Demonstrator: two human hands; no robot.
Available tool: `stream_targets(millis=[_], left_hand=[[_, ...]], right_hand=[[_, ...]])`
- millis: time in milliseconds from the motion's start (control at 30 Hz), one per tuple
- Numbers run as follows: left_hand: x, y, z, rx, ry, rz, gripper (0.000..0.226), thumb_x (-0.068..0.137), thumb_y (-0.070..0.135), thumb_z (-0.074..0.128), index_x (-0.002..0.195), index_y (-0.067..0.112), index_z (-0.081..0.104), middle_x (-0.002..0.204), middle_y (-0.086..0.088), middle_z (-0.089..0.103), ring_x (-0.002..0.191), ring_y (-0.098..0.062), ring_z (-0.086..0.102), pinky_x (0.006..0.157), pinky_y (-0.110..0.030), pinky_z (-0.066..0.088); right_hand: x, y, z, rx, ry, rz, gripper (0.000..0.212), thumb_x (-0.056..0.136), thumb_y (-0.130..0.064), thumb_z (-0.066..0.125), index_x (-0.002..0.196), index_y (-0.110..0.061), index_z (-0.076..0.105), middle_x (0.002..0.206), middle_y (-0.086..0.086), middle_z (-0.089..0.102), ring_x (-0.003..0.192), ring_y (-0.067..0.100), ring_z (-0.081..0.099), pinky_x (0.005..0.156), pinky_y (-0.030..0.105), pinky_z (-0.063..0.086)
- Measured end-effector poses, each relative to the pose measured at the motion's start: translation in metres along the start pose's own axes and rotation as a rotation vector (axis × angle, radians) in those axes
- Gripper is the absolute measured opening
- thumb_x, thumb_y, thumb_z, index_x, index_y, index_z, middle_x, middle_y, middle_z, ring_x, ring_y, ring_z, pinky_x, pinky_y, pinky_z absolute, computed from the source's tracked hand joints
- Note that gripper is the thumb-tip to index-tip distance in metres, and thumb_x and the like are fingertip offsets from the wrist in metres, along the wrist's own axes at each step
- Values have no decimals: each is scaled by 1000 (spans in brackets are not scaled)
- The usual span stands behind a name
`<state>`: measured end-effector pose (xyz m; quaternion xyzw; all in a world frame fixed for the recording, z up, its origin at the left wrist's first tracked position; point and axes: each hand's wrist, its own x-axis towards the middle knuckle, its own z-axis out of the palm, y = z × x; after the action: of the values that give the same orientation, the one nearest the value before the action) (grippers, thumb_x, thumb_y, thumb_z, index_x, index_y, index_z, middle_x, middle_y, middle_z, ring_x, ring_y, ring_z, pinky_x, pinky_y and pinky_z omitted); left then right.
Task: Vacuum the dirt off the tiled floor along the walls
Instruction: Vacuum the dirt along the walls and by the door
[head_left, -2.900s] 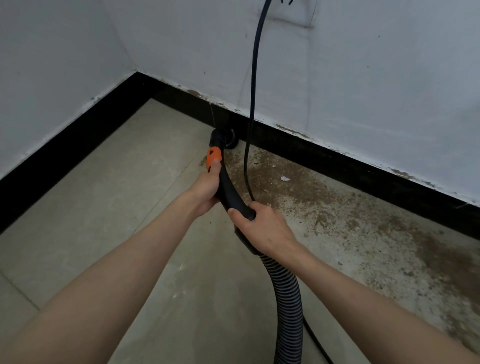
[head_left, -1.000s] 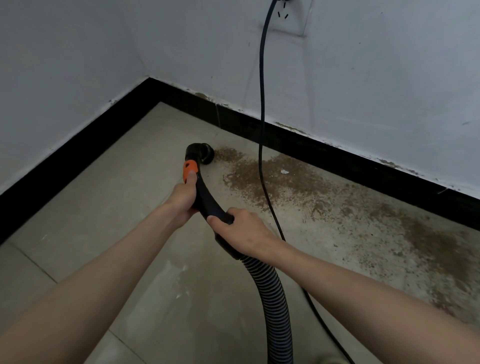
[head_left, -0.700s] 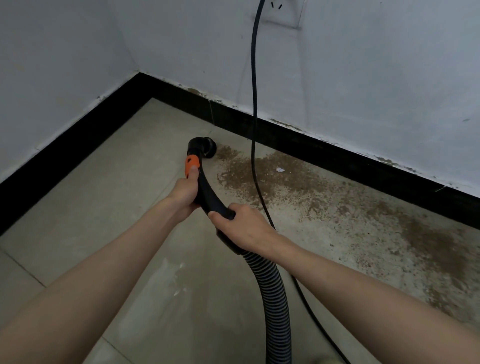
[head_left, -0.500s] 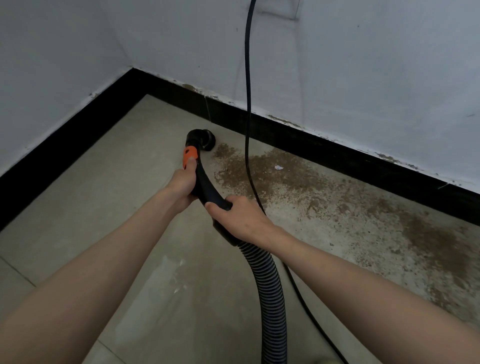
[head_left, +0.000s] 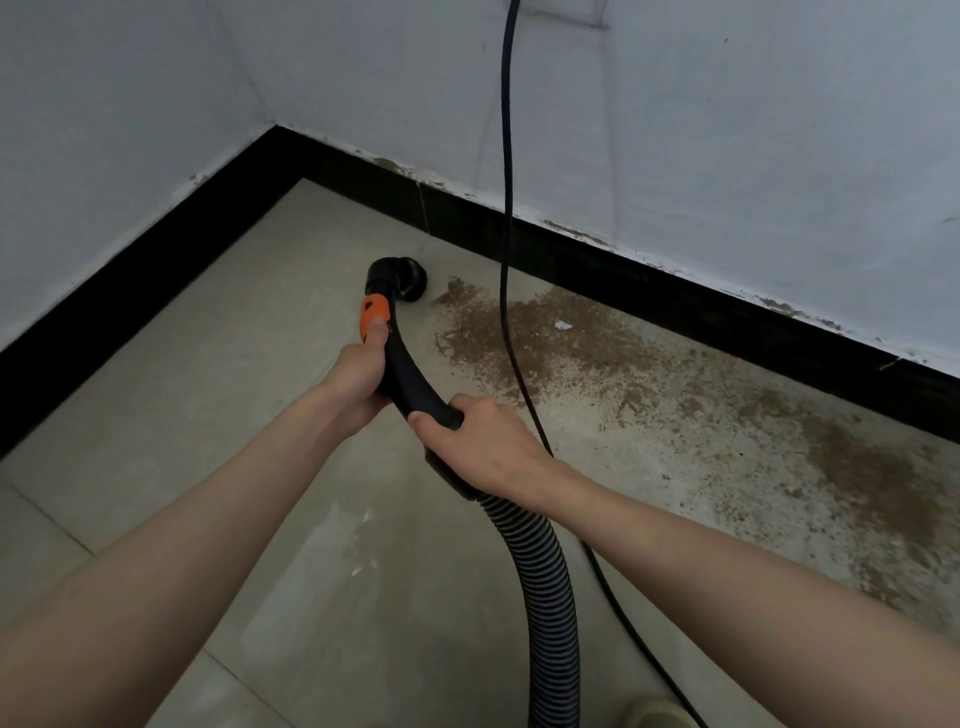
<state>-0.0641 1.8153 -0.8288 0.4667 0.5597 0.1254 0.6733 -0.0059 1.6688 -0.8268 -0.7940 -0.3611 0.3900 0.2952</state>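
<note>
I hold a black curved vacuum handle (head_left: 410, 379) with both hands. My left hand (head_left: 358, 371) grips its upper part, thumb on the orange slider (head_left: 374, 312). My right hand (head_left: 480, 441) grips the lower end where the ribbed hose (head_left: 540, 582) begins. The round black nozzle (head_left: 402, 278) sits on the grey tiled floor (head_left: 218, 395) just left of a patch of brown dirt (head_left: 519, 338). The dirt spreads rightward along the black skirting (head_left: 649, 291), with a darker patch (head_left: 872, 467) at the far right.
A black power cord (head_left: 506, 208) hangs down the white wall (head_left: 727, 130) from a socket at the top edge and trails across the dirt and past the hose. A small white scrap (head_left: 562, 326) lies in the dirt. The room corner (head_left: 275, 130) is at the upper left.
The nozzle came back from the skirting onto the open floor, leaving the strip near the wall cleaner; in the last second it has stayed at the dirt patch's left edge. Both grips are unchanged.
</note>
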Motion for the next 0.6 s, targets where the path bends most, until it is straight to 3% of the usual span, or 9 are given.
stream_targets(millis=[333,467,600], left_hand=[[-39,-37,-32,-49,5,-82,58,99,47,37,129,-3,43,95,-6,55,83,-17,56,69,-28,46],[-50,-46,-33,-83,3,-92,60,99,47,37,132,-4,41,102,-9,54,85,-18,55,73,-30,46],[-53,-48,-31,-83,-10,-96,61,99,48,37,133,-3,40,98,-7,54,89,-19,58,70,-29,46]], right_hand=[[-43,3,24,25,-104,-20,41,86,-64,49,82,-24,55,77,-2,67,68,15,65,61,33,55],[-55,4,25,-6,-117,-14,42,86,-63,49,85,-22,56,81,0,69,72,19,67,69,40,59],[-61,4,21,-5,-111,-11,42,87,-63,49,84,-22,56,80,0,69,71,18,67,68,39,58]])
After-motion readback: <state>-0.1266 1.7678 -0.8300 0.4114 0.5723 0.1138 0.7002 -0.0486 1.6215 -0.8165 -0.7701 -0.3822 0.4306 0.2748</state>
